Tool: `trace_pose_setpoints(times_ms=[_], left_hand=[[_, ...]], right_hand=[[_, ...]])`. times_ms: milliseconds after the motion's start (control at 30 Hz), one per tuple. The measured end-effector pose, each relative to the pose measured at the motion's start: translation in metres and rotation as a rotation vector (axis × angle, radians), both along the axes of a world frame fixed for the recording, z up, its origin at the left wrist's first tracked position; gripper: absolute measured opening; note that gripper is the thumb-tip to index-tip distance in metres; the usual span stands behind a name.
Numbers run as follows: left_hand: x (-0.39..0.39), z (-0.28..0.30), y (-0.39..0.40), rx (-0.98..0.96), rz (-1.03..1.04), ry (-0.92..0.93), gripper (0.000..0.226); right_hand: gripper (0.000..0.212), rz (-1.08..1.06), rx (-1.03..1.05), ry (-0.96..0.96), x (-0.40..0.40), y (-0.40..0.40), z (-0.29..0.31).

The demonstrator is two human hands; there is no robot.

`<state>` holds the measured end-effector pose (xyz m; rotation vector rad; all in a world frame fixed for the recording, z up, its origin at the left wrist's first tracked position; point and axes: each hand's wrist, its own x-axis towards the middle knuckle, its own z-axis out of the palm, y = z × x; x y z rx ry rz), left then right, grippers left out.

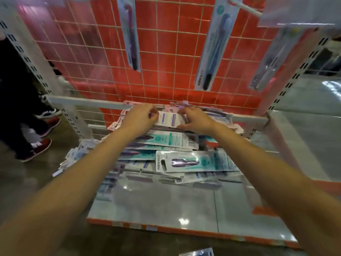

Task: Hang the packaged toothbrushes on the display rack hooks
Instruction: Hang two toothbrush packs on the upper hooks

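A heap of packaged toothbrushes (177, 159) lies on the low shelf of the display rack. At its far top lies a white pack with purple stripes (168, 120). My left hand (140, 117) grips that pack's left end and my right hand (195, 119) rests with curled fingers on its right end. Above, the wire grid (166, 52) over a red backing carries hanging packs: one at centre left (131, 34), one at centre right (214, 47), one at the far right (271, 60). A white hook (245, 6) sticks out at the top right.
The glossy shelf board (184, 206) has an orange front edge. White slotted uprights (31, 58) frame the rack on both sides. A person's legs in red shoes (38, 146) stand on the floor at the left. More packs (77, 154) spill over the shelf's left side.
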<state>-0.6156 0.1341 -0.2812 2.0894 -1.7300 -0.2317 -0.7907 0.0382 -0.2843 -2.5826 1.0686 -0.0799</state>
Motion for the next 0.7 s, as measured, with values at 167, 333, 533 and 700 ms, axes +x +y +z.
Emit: trace_pose_setpoints(times_ms=[167,333,533,700], left_hand=[[0.015,0.001,0.02,-0.05,0.078,0.053,0.018],[0.031,0.0,0.045,-0.061,0.177,0.09,0.019],[0.048,-0.007,0.064,-0.025,0.218,0.082,0.023],[0.063,-0.011,0.07,0.058,0.158,0.105,0.022]], right_hand=[[0.062,0.1,-0.031,0.023,0.008,-0.007,-0.003],[0.062,0.111,-0.029,-0.022,0.01,-0.013,-0.005],[0.062,0.086,-0.075,0.043,0.017,-0.011,-0.006],[0.056,0.077,0.011,-0.005,0.016,-0.009,-0.002]])
